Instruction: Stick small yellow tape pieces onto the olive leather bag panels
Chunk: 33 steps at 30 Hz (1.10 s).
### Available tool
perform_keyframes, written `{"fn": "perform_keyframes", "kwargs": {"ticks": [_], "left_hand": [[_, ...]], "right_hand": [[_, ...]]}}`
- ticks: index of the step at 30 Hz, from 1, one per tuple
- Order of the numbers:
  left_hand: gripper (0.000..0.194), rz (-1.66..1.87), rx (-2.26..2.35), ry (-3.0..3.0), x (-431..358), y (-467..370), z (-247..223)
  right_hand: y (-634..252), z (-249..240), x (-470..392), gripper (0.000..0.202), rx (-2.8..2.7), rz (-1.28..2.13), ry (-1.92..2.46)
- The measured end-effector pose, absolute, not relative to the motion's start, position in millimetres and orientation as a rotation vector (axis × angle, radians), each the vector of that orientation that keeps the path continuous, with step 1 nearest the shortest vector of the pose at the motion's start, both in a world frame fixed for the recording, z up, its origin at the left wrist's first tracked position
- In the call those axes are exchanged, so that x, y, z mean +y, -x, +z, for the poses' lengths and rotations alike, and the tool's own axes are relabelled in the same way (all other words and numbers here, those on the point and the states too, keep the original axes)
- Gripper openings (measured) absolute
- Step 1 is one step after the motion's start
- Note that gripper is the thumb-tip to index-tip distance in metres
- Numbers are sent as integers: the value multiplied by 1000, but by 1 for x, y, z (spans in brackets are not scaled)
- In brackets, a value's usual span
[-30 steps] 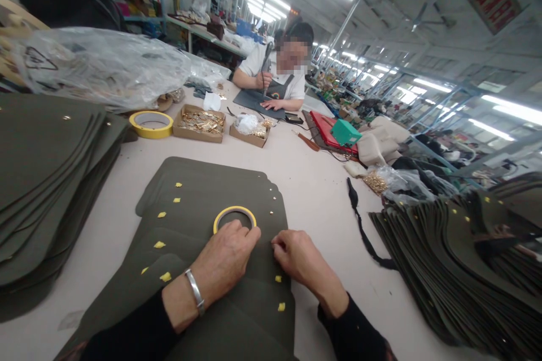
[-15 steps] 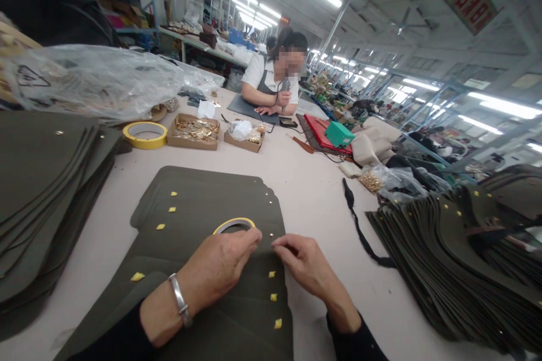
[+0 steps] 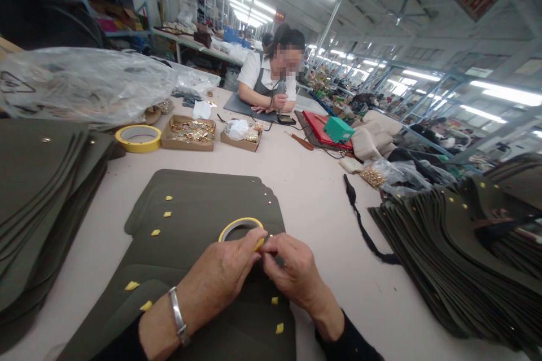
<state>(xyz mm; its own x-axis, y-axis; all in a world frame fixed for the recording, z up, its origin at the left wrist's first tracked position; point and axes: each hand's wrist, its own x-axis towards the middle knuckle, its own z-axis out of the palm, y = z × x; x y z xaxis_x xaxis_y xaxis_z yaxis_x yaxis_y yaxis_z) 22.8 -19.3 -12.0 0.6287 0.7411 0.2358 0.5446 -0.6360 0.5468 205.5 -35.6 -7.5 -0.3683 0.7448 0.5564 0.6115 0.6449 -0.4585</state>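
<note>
At centre, yellow tape (image 3: pixel 231 227) with grey inside; dark olive panel (image 3: pixel 203 197) dotted with yellow tabs (image 3: pixel 132 286); pale pinkish surface (image 3: pixel 334 271); black sleeves (image 3: pixel 347 344) along the bottom.

Black sleeves (image 3: pixel 349 343); silver-coloured bangle (image 3: pixel 178 316), left wrist (image 3: pixel 161 320).

On the tabletop (image 3: pixel 313 180), panels (image 3: pixel 203 197) lie beneath a tape roll (image 3: pixel 231 227), boxes (image 3: pixel 186 145) behind, one stack (image 3: pixel 38 192) at left, another stack (image 3: pixel 440 259) at right!

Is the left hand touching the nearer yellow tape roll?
Touching. The head view shows it: the left hand grips the near side of the yellow tape roll, whose ring shows just beyond the fingers.
</note>
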Motion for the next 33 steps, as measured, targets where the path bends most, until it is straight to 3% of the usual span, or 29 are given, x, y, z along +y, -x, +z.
{"fn": "perform_keyframes", "kwargs": {"ticks": [3, 7, 14, 18, 25, 33], "left_hand": [[16, 620, 1040, -2400, -19, -22, -9], [13, 641, 1068, -2412, -18, -24, -11], [21, 1016, 1011, -2534, -20, -32, -22], [18, 1134, 1043, -2557, -22, -34, -25], [10, 366, 1255, -2716, -22, -36, -25], [13, 171, 1265, -2645, -22, -40, -18]], "right_hand": [[-203, -11, -34, 17, -2050, 131, 1060], [-201, -13, -36, 16, -1983, 137, 1117], [-194, -11, -37, 9, -1399, 995, 1479], [-209, -18, -22, 11, -1175, 1064, 1547], [-242, -34, -6, 27, -1231, 1269, 1642], [-223, -30, -6, 15, -1739, 794, 1797]]}}
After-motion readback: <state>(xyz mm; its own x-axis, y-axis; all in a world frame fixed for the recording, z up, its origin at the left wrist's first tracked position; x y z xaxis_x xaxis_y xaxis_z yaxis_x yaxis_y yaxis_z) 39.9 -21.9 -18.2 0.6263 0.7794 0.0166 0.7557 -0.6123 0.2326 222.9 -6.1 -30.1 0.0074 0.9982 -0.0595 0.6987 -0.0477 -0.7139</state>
